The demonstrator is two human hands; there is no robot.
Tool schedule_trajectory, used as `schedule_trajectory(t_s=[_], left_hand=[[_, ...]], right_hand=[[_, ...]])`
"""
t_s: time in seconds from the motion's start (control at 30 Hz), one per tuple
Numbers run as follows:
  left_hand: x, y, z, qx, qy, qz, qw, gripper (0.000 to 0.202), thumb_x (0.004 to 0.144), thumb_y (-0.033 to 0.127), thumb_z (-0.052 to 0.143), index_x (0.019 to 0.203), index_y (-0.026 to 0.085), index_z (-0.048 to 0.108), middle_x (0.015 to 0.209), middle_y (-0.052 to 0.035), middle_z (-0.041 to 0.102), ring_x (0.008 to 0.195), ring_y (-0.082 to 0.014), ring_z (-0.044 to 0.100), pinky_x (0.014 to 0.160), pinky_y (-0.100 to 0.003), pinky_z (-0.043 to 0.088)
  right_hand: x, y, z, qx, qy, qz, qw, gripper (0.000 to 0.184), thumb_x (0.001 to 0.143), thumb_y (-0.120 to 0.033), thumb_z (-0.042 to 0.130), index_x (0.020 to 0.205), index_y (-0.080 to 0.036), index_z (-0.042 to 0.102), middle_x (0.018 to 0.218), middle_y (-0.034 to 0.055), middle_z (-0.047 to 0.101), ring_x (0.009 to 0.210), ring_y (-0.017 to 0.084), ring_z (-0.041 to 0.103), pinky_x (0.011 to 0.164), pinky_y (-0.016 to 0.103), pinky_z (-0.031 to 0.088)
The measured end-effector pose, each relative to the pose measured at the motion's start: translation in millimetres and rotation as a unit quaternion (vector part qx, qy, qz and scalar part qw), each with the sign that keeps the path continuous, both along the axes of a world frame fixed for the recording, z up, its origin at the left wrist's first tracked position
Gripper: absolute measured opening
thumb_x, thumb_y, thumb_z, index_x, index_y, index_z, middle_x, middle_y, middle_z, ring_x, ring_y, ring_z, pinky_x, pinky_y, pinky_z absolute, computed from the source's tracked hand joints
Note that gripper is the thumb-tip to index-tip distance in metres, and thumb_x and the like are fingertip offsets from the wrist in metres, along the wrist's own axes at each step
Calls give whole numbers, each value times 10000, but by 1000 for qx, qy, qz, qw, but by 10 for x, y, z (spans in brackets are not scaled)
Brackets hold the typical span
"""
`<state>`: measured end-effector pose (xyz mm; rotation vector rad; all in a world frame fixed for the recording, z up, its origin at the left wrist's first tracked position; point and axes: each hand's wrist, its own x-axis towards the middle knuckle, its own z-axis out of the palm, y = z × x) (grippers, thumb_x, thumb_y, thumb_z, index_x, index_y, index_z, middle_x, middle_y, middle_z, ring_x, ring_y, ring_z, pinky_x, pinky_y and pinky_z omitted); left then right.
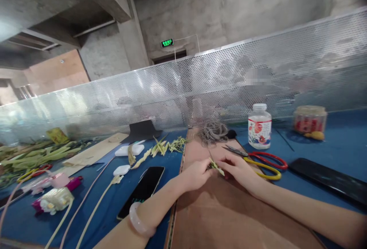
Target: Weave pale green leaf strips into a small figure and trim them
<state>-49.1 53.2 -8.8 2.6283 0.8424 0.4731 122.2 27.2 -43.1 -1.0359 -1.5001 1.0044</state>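
Observation:
My left hand (199, 174) and my right hand (236, 168) meet over a brown wooden board. Between their fingertips is a small pale green leaf piece (216, 166), apparently made of thin plant strips. Both hands pinch it, though my fingers partly cover it. Just beyond lies a tangle of grey cord (213, 132) on the board. Scissors with one red and one yellow handle (265, 163) rest beside my right hand, blades pointing left. On the left, small yellow-green leaf pieces (160, 147) lie on the blue table.
A dark phone (143, 189) lies near my left forearm and a black device (329, 180) by my right. A clear bottle (259, 130) and a jar (309, 121) stand at right. Cables, a charger (56, 199) and long green leaves (43, 153) occupy the left. A perforated metal screen (160, 88) borders the back.

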Motion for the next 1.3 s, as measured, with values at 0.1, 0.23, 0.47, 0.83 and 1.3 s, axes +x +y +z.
schedule_trajectory(t_s=[0.1, 0.23, 0.47, 0.83, 1.3], left_hand=[[-2, 8, -8, 4, 1, 1, 1000, 316, 875, 419, 341, 1001, 177, 502, 1030, -60, 599, 913, -192, 558, 744, -266, 404], [2, 12, -9, 0, -6, -11, 1000, 310, 869, 423, 360, 1003, 181, 500, 1029, -57, 598, 928, -193, 554, 754, -266, 402], [9, -8, 13, -14, -10, -14, 1000, 373, 848, 486, 366, 998, 173, 503, 1011, -64, 600, 923, -198, 557, 763, -276, 405], [11, -16, 17, -12, -1, -8, 1000, 396, 847, 507, 349, 985, 175, 515, 1007, -61, 604, 923, -195, 557, 763, -269, 405], [8, -28, 12, -19, 19, -9, 1000, 459, 836, 545, 328, 1034, 180, 522, 1038, -76, 614, 938, -218, 567, 762, -283, 409]], right_hand=[[-5, -1, 1, -3, 2, 0, 1000, 255, 754, -408, 550, 708, -157, 543, 555, -29, 502, 502, 98, 450, 480, 223, 338], [1, 9, -26, -10, 14, 7, 1000, 242, 755, -402, 550, 719, -163, 542, 555, -30, 502, 502, 100, 448, 481, 225, 339], [-9, 30, -40, -16, 21, 4, 1000, 228, 747, -393, 559, 715, -168, 536, 548, -39, 488, 484, 93, 429, 469, 222, 330], [-9, 29, -45, -23, 17, 9, 1000, 235, 745, -396, 555, 719, -164, 531, 564, -37, 496, 480, 87, 438, 469, 218, 346], [-11, 36, -76, -22, -3, 10, 1000, 237, 767, -396, 530, 723, -163, 517, 560, -39, 481, 492, 89, 442, 473, 216, 347]])
